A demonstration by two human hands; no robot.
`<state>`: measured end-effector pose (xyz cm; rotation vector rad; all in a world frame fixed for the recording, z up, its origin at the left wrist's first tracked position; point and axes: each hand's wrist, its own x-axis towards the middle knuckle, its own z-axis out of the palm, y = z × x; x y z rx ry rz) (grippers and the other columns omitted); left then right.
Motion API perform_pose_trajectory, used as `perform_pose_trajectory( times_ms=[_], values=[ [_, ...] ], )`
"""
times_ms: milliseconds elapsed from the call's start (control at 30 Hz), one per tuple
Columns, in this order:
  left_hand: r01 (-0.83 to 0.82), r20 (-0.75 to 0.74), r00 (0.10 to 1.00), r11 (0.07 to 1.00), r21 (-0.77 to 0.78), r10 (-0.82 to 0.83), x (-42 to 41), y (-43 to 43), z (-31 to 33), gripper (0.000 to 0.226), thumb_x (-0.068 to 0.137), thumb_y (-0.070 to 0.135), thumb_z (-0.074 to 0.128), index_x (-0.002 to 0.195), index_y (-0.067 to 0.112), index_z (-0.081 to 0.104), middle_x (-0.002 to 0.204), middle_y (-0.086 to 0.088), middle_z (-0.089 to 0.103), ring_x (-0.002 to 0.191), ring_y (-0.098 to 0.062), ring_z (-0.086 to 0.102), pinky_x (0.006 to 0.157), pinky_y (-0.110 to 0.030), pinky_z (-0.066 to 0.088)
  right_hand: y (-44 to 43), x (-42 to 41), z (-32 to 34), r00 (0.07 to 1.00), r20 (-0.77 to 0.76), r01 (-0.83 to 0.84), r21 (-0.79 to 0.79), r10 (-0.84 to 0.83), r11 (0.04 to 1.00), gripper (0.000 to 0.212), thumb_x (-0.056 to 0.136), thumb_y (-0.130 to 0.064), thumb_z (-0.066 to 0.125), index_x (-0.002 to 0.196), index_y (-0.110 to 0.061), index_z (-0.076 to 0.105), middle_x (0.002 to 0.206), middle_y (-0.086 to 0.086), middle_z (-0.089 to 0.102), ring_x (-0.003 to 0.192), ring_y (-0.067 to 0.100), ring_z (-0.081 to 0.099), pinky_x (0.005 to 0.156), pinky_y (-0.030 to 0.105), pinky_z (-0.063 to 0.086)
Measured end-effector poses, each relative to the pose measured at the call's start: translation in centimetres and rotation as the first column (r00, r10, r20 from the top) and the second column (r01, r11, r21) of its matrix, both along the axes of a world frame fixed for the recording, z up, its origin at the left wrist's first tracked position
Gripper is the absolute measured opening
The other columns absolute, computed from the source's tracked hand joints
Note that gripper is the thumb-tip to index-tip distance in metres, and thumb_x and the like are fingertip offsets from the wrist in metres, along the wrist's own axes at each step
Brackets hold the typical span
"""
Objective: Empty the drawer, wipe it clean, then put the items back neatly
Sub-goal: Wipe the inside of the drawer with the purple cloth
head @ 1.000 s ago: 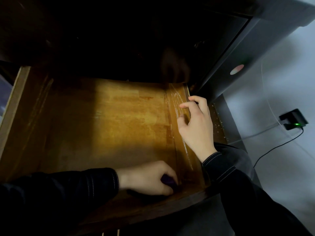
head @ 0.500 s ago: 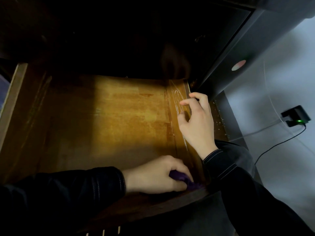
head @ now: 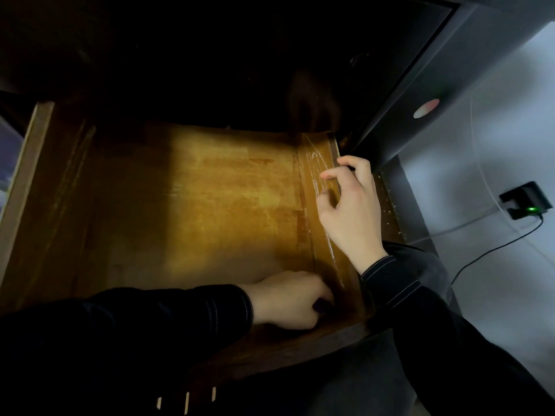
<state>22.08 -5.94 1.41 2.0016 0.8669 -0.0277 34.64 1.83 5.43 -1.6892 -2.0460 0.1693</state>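
From the head view, the drawer (head: 210, 205) is seen pulled out, with nothing lying on its bare wood floor. A dark purple cloth (head: 322, 305) is held tight in the left hand (head: 288, 300) and pressed into the near right corner, likely so dirt there can be rubbed away. The right hand (head: 350, 211) is rested on the drawer's right wall, fingers loosely curled and holding nothing, probably to keep the drawer steady.
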Motion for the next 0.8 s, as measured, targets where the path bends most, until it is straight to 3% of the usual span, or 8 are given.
perform_pose_trajectory(
  times_ms=[100, 200, 300, 400, 500, 600, 700, 800],
  values=[
    [0.073, -0.117, 0.991, 0.997, 0.009, -0.071, 0.3, 0.4, -0.1, 0.042, 0.090, 0.013, 0.056, 0.132, 0.018, 0.061, 0.124, -0.007, 0.059, 0.108, -0.029, 0.058, 0.084, -0.035, 0.052, 0.0, 0.0, 0.0, 1.000, 0.001, 0.003, 0.000, -0.003, 1.000, 0.021, 0.089, -0.016, 0.065, 0.110, -0.016, 0.066, 0.138, 0.003, 0.045, 0.119, 0.020, 0.051, 0.077, 0.020, 0.045],
    [0.091, -0.070, 0.993, 0.995, -0.045, -0.094, 0.1, 0.9, 0.2, 0.040, 0.090, 0.008, 0.054, 0.128, 0.015, 0.064, 0.120, -0.006, 0.063, 0.104, -0.027, 0.060, 0.082, -0.035, 0.052, 0.1, 0.1, 0.0, 1.000, 0.001, 0.006, -0.003, -0.006, 1.000, 0.020, 0.089, -0.016, 0.065, 0.108, -0.016, 0.066, 0.138, 0.003, 0.045, 0.118, 0.020, 0.052, 0.077, 0.019, 0.043],
    [0.072, 0.135, 0.989, 0.992, -0.103, -0.058, -0.5, 1.2, 1.3, 0.033, 0.095, 0.008, 0.058, 0.127, 0.014, 0.066, 0.125, -0.004, 0.061, 0.110, -0.018, 0.058, 0.097, -0.030, 0.048, 0.1, 0.1, -0.1, 1.000, -0.017, 0.008, -0.004, -0.008, 1.000, 0.019, 0.089, -0.017, 0.065, 0.108, -0.016, 0.067, 0.138, 0.002, 0.045, 0.118, 0.019, 0.052, 0.076, 0.015, 0.040],
    [0.035, 0.397, 0.916, 0.975, -0.220, 0.056, -0.7, 1.0, 2.8, 0.026, 0.093, 0.003, 0.064, 0.117, 0.006, 0.071, 0.108, 0.002, 0.060, 0.095, -0.004, 0.058, 0.089, -0.011, 0.044, 0.0, 0.2, -0.1, 1.000, -0.013, 0.007, -0.010, -0.007, 1.000, 0.019, 0.089, -0.018, 0.065, 0.108, -0.016, 0.066, 0.138, 0.002, 0.044, 0.120, 0.019, 0.050, 0.081, 0.022, 0.046],
    [0.014, 0.286, 0.957, 0.977, -0.212, 0.048, -1.5, 0.5, 2.1, 0.028, 0.094, 0.002, 0.062, 0.122, 0.004, 0.067, 0.114, -0.002, 0.058, 0.100, -0.003, 0.054, 0.092, -0.011, 0.042, 0.0, 0.1, 0.0, 1.000, -0.013, 0.005, -0.018, -0.005, 1.000, 0.019, 0.089, -0.018, 0.065, 0.108, -0.016, 0.067, 0.139, 0.003, 0.044, 0.121, 0.019, 0.049, 0.083, 0.025, 0.048],
    [0.018, 0.102, 0.995, 0.949, -0.316, 0.015, -3.6, 0.0, 1.4, 0.028, 0.095, 0.003, 0.058, 0.122, 0.006, 0.064, 0.122, -0.008, 0.061, 0.111, -0.021, 0.057, 0.102, -0.032, 0.045, 0.0, 0.1, -0.1, 1.000, 0.016, 0.010, -0.012, -0.010, 1.000, 0.018, 0.090, -0.019, 0.064, 0.107, -0.015, 0.067, 0.139, 0.003, 0.044, 0.121, 0.018, 0.049, 0.084, 0.023, 0.044],
    [-0.023, 0.142, 0.985, 0.882, -0.471, 0.101, -6.5, -0.2, 2.4, 0.020, 0.092, -0.004, 0.059, 0.111, 0.001, 0.065, 0.107, -0.007, 0.063, 0.095, -0.015, 0.059, 0.091, -0.027, 0.046, 0.0, 0.2, -0.3, 1.000, 0.000, 0.020, -0.002, -0.020, 1.000, 0.016, 0.091, -0.021, 0.064, 0.106, -0.015, 0.067, 0.139, 0.002, 0.044, 0.122, 0.019, 0.050, 0.086, 0.023, 0.040],
    [0.006, 0.211, 0.968, 0.829, -0.558, 0.135, -9.6, -1.1, 2.9, 0.018, 0.086, 0.007, 0.063, 0.102, 0.013, 0.067, 0.104, -0.004, 0.061, 0.094, -0.010, 0.056, 0.085, -0.026, 0.042, 0.1, 0.2, -0.4, 1.000, -0.002, 0.022, 0.008, -0.022, 1.000, 0.015, 0.091, -0.021, 0.064, 0.105, -0.016, 0.067, 0.138, 0.002, 0.044, 0.120, 0.020, 0.051, 0.086, 0.024, 0.039]
  ],
)
